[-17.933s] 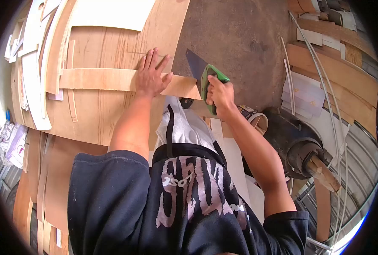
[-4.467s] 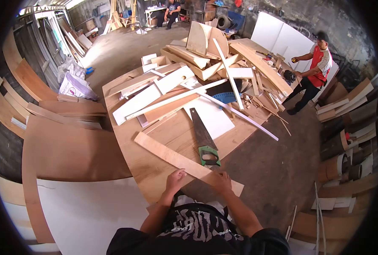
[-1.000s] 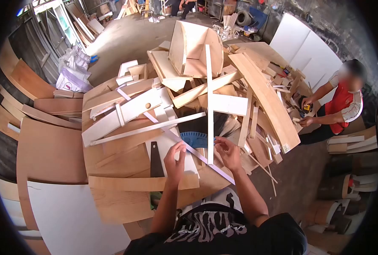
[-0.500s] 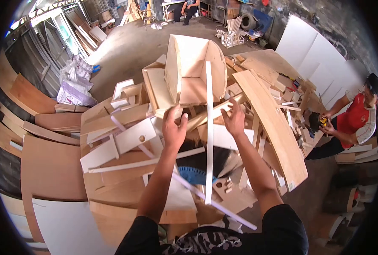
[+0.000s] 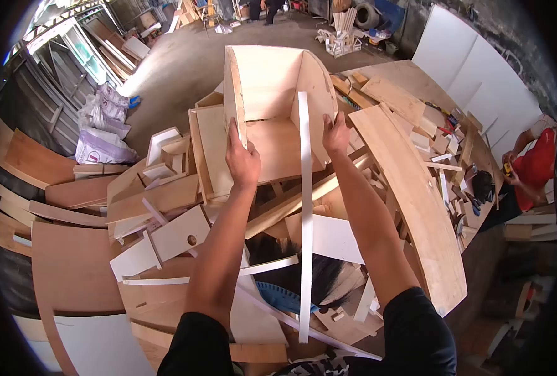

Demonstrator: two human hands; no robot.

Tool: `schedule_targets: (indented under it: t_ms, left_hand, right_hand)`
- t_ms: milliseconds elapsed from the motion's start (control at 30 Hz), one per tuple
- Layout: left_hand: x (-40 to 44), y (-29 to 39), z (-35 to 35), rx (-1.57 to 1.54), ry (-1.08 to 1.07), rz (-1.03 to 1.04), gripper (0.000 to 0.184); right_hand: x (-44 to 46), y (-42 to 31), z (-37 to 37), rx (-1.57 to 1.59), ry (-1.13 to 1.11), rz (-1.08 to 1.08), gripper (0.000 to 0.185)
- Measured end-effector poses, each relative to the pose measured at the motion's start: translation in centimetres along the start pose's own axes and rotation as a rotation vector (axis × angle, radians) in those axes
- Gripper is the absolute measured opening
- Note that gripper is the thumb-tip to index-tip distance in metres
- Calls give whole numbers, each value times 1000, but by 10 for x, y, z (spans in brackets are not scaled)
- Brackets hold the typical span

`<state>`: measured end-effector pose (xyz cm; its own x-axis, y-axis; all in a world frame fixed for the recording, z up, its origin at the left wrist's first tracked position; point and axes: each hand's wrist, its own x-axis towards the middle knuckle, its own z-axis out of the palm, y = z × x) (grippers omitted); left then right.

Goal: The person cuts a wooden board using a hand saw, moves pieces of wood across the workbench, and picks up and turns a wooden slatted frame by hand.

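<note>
Holding the near edge of an open wooden box's [image 5: 272, 147] left side panel: left hand [image 5: 244, 164], fingers to the outer side, thumb to the inner. Right hand [image 5: 336, 135], at the right side panel's edge, thumb and forefinger parted; how firmly it is closed cannot be told. The box lies between and ahead of both hands, its hollow facing the wearer, its side panels curved. Item, one narrow white strip [image 5: 306, 250], between the forearms, its far end overlapping the box in view. Item, one blue curved piece [image 5: 278, 296], toothed, nearer the wearer, partly covered. To the left, one pale board [image 5: 172, 243] with a round hole. To the right, one long broad board [image 5: 416, 200]. Farther right, one co-worker in a red shirt [image 5: 537, 164], a yellow object [image 5: 507, 169] at hand.
</note>
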<state>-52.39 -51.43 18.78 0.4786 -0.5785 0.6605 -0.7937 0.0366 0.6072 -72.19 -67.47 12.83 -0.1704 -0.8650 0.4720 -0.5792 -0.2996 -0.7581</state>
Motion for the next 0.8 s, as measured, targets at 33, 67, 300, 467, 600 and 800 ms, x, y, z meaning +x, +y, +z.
schedule_targets:
  t_ms: [33,67,300,467,600,800]
  left_hand:
    - [0,0,-1,5,-7,0,65]
    - [0,2,-4,-22,-11,17,65]
    - [-30,-1,-33,-143,-75,47,71]
    - [-68,9,-69,-196,45,178,63]
    - [-90,-1,-112,-213,139,41,55]
    - [-94,21,-178,-128,360,153,44]
  right_hand:
    - [-2,2,-1,1,-3,8,45]
    - [-2,2,-5,77,-27,16,44]
    - [-46,-14,-40,209,115,4,34]
    - [-64,-35,-63,223,106,-16,25]
    - [-83,-82,-74,456,152,-136,27]
    - [-94,-139,-85,663,239,-290,30]
